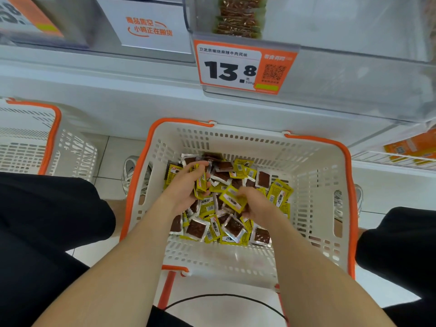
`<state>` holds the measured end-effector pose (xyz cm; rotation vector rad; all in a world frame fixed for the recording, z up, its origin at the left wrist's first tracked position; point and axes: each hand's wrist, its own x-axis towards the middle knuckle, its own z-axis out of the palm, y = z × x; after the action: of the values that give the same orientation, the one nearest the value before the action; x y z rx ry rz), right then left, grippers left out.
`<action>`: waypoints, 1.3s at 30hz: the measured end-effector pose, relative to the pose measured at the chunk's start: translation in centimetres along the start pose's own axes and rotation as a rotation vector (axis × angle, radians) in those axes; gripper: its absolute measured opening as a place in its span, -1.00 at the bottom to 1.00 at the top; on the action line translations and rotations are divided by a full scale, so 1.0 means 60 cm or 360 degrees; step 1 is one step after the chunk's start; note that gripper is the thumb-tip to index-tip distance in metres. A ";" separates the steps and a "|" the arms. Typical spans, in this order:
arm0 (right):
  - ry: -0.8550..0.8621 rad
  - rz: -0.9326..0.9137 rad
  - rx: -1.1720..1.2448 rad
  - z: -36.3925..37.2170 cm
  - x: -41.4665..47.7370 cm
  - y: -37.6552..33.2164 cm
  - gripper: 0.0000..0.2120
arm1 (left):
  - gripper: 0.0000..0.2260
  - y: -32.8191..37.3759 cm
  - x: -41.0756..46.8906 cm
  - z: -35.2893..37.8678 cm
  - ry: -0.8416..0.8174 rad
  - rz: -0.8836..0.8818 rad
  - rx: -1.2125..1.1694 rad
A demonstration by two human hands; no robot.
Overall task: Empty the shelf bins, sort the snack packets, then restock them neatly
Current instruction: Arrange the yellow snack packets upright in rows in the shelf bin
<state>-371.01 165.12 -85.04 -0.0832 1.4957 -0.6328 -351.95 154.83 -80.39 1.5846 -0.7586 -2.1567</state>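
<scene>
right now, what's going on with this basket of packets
A person leans over a white basket with an orange rim, both hands in a loose pile of yellow snack packets. The left hand grips a small stack of them; the right hand pinches a single packet. Above, the clear shelf bin behind the 13.8 price tag holds one neat row of packets. A second basket stands to the left.

Snack packets (pixel 226 224), yellow-edged with clear windows showing brown contents, lie in a loose, unsorted heap in a white slotted basket (pixel 313 166) with an orange rim. The left hand (pixel 186 187) grips a bundle (pixel 201 185) of them. The right hand (pixel 257 206) pinches one yellow packet (pixel 232 198). A stacked row (pixel 239 17) sits in the clear shelf bin (pixel 354 74) above.
</scene>
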 end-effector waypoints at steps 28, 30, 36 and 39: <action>0.0576 -0.1238 -0.2217 0.074 0.002 -0.017 -0.73 | -0.70 0.023 0.000 -0.004 0.0169 0.0034 -0.0310; 0.0639 -0.1242 -0.1860 0.062 -0.009 -0.015 -0.76 | -0.78 0.022 0.001 -0.007 0.0169 -0.0014 -0.0362; 0.0608 -0.1586 -0.1289 0.070 -0.074 -0.060 -0.92 | -0.72 0.036 -0.037 0.027 -0.0066 -0.0073 -0.0475; 0.0434 -0.1632 -0.1382 0.066 -0.114 -0.081 -0.84 | -0.67 0.062 -0.070 0.052 -0.0222 0.0037 -0.0412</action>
<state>-368.57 162.77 -76.40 -1.5537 1.8575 -0.7460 -353.70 154.95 -74.25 1.3007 -0.5095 -2.2610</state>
